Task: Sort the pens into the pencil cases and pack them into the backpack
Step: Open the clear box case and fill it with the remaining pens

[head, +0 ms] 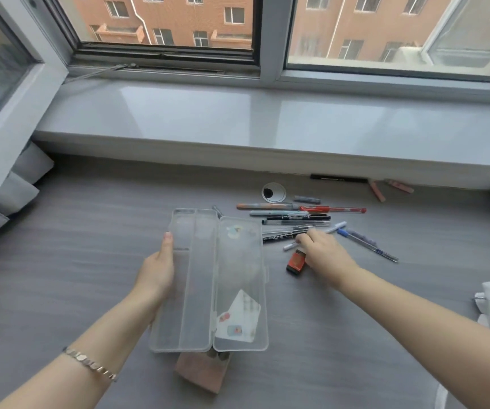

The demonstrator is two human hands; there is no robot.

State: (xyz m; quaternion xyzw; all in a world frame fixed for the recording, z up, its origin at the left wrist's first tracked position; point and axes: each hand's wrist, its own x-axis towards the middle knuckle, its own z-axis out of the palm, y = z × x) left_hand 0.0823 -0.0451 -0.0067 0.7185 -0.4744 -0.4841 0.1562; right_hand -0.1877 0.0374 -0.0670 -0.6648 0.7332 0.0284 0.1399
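Center frame: left hand (pixel 156 270) steadies the pencil case (pixel 205 290), lid open, grip closed on its left edge, tray ready for loading. Right of center: right hand (pixel 323 252) down on the pens (pixel 291 219) scattered over the surface (pixel 60 261); cannot tell whether its grip has one. Backpack not visible.

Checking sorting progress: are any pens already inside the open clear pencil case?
No, the pens lie loose on the desk beside the pencil case, whose tray compartments hold nothing.
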